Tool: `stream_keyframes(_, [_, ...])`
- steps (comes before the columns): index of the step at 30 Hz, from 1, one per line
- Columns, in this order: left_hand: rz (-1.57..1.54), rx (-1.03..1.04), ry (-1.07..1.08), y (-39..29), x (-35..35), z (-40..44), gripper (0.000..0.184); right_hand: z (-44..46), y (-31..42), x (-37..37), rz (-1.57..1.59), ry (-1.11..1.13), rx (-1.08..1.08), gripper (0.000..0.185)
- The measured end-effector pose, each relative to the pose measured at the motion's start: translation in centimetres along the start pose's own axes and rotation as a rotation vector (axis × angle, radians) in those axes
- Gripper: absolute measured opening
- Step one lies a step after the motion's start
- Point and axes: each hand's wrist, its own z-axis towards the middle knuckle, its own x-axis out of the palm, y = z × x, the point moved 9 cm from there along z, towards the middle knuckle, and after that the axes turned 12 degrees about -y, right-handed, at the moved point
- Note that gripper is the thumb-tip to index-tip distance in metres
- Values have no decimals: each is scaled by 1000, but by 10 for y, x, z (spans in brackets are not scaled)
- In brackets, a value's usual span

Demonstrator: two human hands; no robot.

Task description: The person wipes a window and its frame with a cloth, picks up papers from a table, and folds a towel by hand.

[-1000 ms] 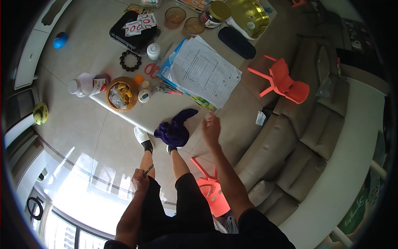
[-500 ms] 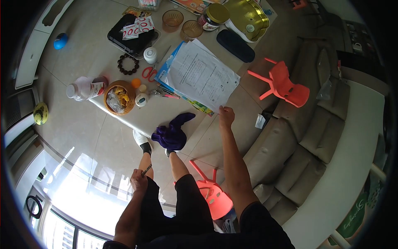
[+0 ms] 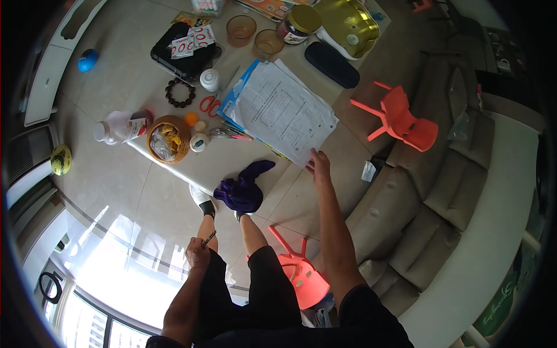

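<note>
My left hand (image 3: 198, 253) is closed around a dark pen (image 3: 208, 238), held above my lap with one end sticking out beyond the fingers. At the table's near right side, my right hand (image 3: 318, 166) touches the edge of a printed sheet of paper (image 3: 284, 113), its fingers slightly apart. That sheet tops a loose stack of papers. A blue-edged book or folder (image 3: 236, 93) shows beneath the stack on its left. A crumpled purple cloth (image 3: 241, 188) lies on the table edge nearest me.
Left of the papers are red scissors (image 3: 209, 105), a bead bracelet (image 3: 179, 92), a wicker basket (image 3: 168, 139) and a plastic bottle (image 3: 119, 126). Behind stand glass cups (image 3: 241, 30), a jar (image 3: 299, 24) and a dark case (image 3: 331, 64). Red chairs (image 3: 400, 119) and a sofa (image 3: 400, 203) are right.
My right hand has loosened from its pinch on the paper's corner, and its fingers have spread. The sheet's near corner has shifted slightly toward me. My left hand keeps the pen.
</note>
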Motion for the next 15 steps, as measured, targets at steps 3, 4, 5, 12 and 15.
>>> stream_keyframes(3, [12, -17, 17, -1, 0, 0, 6, 3, 12, 26, 105, 175, 44, 43])
stream_keyframes(4, [17, -19, 25, -1, 1, 1, 6, 2, 15, 35, 149, 226, 58, 49])
stream_keyframes(5, [16, -22, 27, -2, 0, 1, 6, 3, 17, 40, 147, 213, 60, 46])
stream_keyframes(12, [3, -50, 38, -4, -1, 3, 6, -18, 39, 40, 52, 39, 52, 35])
stream_keyframes(15, [2, -56, 41, -5, 0, 3, 6, -11, 40, 39, 63, 35, 81, 38])
